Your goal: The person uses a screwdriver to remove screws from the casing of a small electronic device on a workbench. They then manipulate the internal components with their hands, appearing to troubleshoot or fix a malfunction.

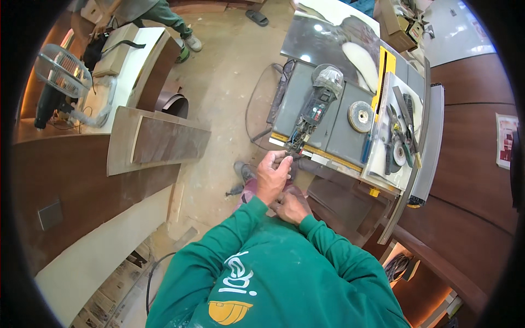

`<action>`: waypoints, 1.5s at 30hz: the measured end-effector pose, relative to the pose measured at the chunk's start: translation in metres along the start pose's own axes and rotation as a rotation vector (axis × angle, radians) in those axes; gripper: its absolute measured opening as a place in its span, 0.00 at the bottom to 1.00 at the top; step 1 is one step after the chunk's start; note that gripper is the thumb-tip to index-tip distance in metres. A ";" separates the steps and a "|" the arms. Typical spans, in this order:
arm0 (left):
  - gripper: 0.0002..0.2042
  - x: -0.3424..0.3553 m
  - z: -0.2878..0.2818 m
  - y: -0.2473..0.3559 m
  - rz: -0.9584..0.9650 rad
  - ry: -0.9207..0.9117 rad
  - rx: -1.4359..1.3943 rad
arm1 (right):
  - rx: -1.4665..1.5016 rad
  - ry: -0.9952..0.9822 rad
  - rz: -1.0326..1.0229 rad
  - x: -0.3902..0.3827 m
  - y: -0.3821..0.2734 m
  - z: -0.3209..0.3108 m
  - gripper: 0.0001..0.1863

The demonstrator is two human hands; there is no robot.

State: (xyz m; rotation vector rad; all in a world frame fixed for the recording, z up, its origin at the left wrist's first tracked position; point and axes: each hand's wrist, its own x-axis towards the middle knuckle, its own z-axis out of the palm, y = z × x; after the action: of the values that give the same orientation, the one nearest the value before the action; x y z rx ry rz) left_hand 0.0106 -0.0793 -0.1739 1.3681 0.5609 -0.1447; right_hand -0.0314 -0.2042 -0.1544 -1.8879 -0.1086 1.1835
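Observation:
An angle grinder (316, 104) lies on the grey table saw top (342, 123), its disc end pointing away from me. Its rear end has no cover, and wires and inner parts (297, 138) show there. My left hand (272, 176) is raised beside this rear end, thumb and fingers pinched together. Whatever sits between those fingertips is too small to name. Close to my waist, my right hand (292, 208) has its fingers curled in, and the left wrist partly covers it. What it holds, if anything, is hidden.
Right of the grinder lie an abrasive flap wheel (361, 116), pliers (395, 123) and other hand tools on a white board (377, 167). A shiny sheet (328, 41) covers the table's far part. Leftward stand curved brown panels (169, 142) and a fan (63, 71). Another person's leg (172, 22) shows far left.

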 end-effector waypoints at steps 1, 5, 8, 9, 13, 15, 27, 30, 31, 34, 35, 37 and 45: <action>0.15 0.002 0.003 0.002 0.002 0.019 -0.007 | -0.089 0.000 0.018 0.000 -0.007 -0.006 0.20; 0.14 0.005 0.013 -0.003 0.043 0.063 0.049 | -0.164 0.041 -0.113 0.019 0.045 0.001 0.20; 0.13 0.007 0.014 -0.002 0.064 0.096 0.074 | -0.160 0.137 -0.133 0.021 0.047 -0.016 0.20; 0.12 0.004 0.013 0.001 0.037 0.096 0.053 | -0.099 0.199 -0.139 0.017 0.038 -0.024 0.19; 0.10 0.002 0.012 0.000 -0.165 0.067 -0.350 | 0.104 0.366 -0.197 0.013 0.019 -0.062 0.18; 0.10 -0.002 0.011 0.001 -0.184 0.033 -0.343 | 0.211 0.292 -0.170 0.017 0.018 -0.072 0.19; 0.14 -0.003 0.015 0.008 -0.057 0.089 -0.082 | 0.600 0.285 -0.144 0.023 -0.005 -0.078 0.13; 0.15 -0.004 0.021 0.013 -0.003 0.092 -0.057 | 0.602 0.260 -0.122 0.027 -0.002 -0.076 0.16; 0.16 -0.001 0.019 0.014 -0.018 0.093 -0.034 | 0.607 0.254 -0.103 0.027 -0.004 -0.075 0.18; 0.18 0.004 0.019 0.016 -0.008 0.088 0.020 | 0.620 0.267 -0.101 0.032 -0.001 -0.066 0.18; 0.18 0.006 0.019 0.018 0.006 0.084 0.035 | 0.631 0.258 -0.114 0.033 0.000 -0.064 0.16; 0.17 0.005 0.021 0.023 0.023 0.067 -0.013 | 0.651 0.235 -0.136 0.035 0.004 -0.060 0.13; 0.14 0.014 0.003 -0.001 0.592 0.207 0.562 | 0.705 0.261 -0.070 0.014 -0.013 -0.063 0.14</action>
State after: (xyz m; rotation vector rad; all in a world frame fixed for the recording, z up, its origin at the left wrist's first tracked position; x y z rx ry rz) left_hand 0.0230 -0.0790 -0.1806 2.0578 0.2669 0.3500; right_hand 0.0290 -0.2294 -0.1451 -1.3729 0.3421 0.7736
